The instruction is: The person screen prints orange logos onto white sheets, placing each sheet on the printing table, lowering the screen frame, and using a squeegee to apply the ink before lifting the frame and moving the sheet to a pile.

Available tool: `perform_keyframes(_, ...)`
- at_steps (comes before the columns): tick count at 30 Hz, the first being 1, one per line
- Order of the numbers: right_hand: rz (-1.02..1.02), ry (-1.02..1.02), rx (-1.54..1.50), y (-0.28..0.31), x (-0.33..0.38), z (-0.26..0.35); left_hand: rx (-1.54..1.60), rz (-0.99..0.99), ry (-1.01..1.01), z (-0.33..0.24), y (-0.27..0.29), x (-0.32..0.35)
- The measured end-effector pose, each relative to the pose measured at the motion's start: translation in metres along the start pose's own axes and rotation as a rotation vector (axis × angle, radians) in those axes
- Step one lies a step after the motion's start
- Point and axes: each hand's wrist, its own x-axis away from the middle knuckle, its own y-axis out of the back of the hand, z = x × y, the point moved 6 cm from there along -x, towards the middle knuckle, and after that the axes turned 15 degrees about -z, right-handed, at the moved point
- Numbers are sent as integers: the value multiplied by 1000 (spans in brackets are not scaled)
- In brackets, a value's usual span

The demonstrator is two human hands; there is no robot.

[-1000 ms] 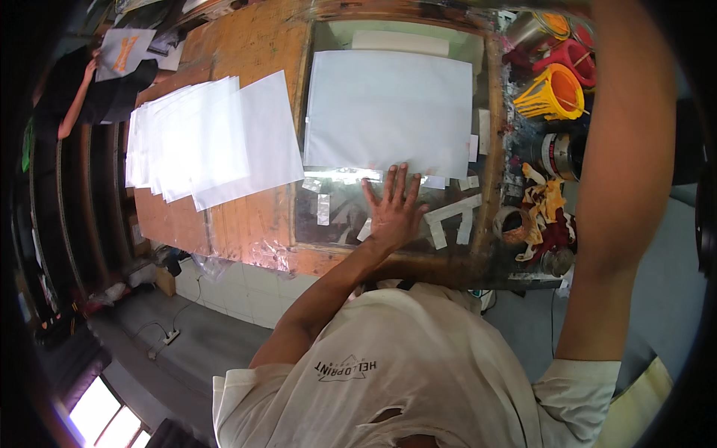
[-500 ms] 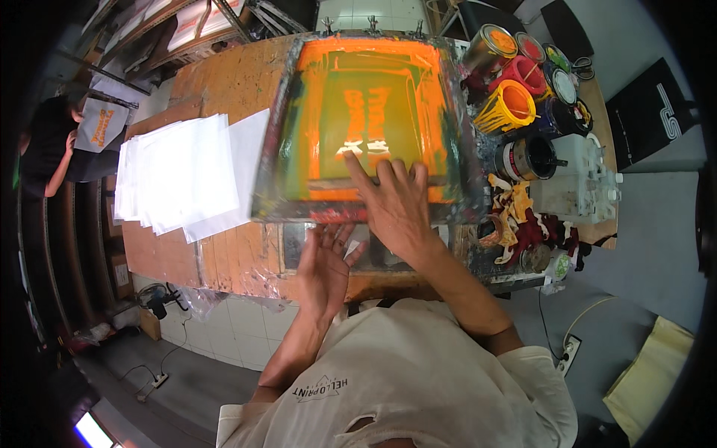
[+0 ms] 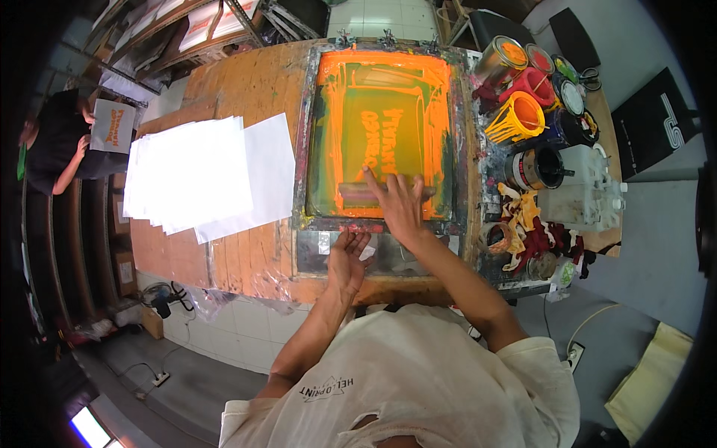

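A screen-printing frame (image 3: 312, 142) with orange ink smeared over its olive mesh lies on a dark base board (image 3: 314, 261). Across the near part of the mesh lies a squeegee (image 3: 358, 193). My right hand (image 3: 403, 209) is closed over the squeegee's right part, its index finger stretched forward toward orange lettering in the mesh. My left hand (image 3: 349, 260) is palm up at the frame's near edge, fingers extended and fingertips by the rim; whether they bear on it I cannot tell. Metal clamps (image 3: 388, 37) stand at the frame's far edge.
Left of the frame lies a stack of white paper sheets (image 3: 190, 172). Ink cans, an orange-stained yellow pot (image 3: 515, 116), a black ink can (image 3: 534, 168), stained rags (image 3: 534, 228) and a clear plastic container (image 3: 579, 190) crowd the right side. A person (image 3: 63, 142) at far left holds a printed sheet.
The frame, raised and blurred before, now lies lower on the base board. Both hands went with it, and the squeegee still sits under my right hand.
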Motion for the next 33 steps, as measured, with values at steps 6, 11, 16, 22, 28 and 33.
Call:
perform_keyframes(6, -7, -33, -9, -53, -76, -54, -13, -41, -1, -6, -11, 4)
perform_keyframes(11, -13, -26, 80, -101, -164, -102, -15, -115, 18, -6, -11, 10)
perform_keyframes(16, 30, -21, 48, -124, -207, -132, -25, -142, 37, -9, -13, 13)
perform_keyframes(22, 50, 13, 79, -111, -199, -130, -14, -116, 15, -7, -8, 9)
perform_keyframes(28, 8, 66, -36, -49, -124, -68, -32, 20, -57, -16, -7, 13)
perform_keyframes(33, 33, -4, -113, 59, -43, 0, -62, 83, -127, -41, -23, 37)
